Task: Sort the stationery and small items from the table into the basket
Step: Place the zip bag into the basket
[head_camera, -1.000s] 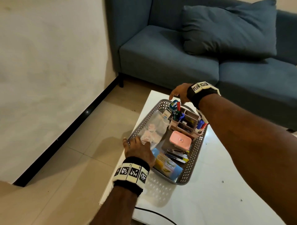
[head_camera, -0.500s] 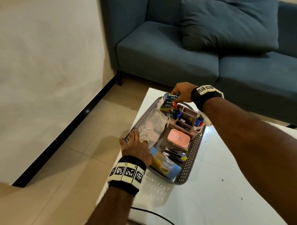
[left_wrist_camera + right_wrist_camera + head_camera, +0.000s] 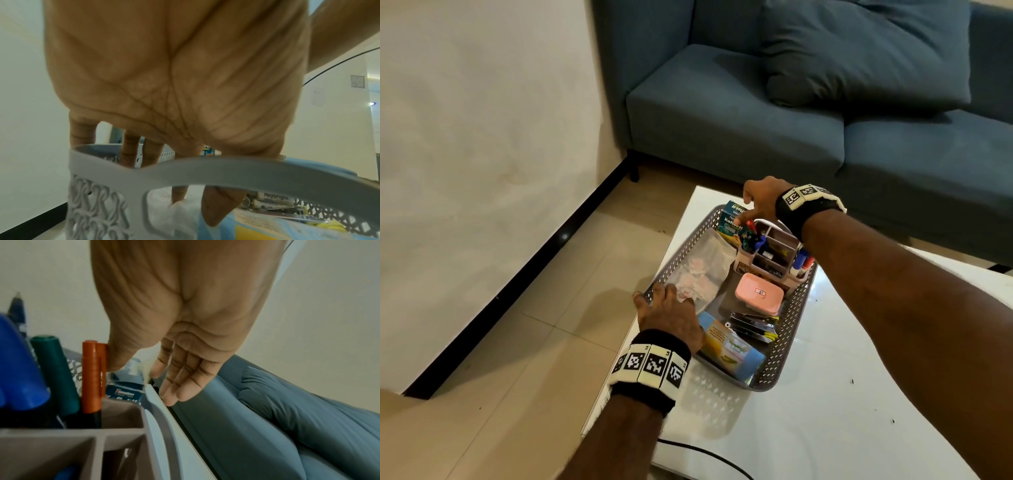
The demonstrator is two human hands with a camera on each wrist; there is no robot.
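Observation:
A grey perforated basket [image 3: 796,325] stands on the white table [image 3: 825,411]. My left hand [image 3: 667,308] lies over its near-left rim [image 3: 226,170], with straight fingers [image 3: 179,194] reaching down inside onto a clear plastic bag [image 3: 702,270]. My right hand [image 3: 760,202] is at the basket's far corner. There it pinches the top of a blue-green box [image 3: 731,219] between thumb and fingers [image 3: 174,369]. The box [image 3: 125,391] stands upright inside the basket, beside a mauve desk organizer [image 3: 774,257] holding pens [image 3: 91,378].
Also in the basket are a pink case [image 3: 758,294], a metal stapler [image 3: 753,325] and a blue-yellow packet [image 3: 729,346]. A blue sofa [image 3: 756,120] with a cushion [image 3: 859,51] stands just beyond the table. A black cable [image 3: 705,455] crosses the table's near edge.
My right hand has lowered the blue-green box into the basket's far corner, where it now stands upright. The left hand has stayed on the near rim.

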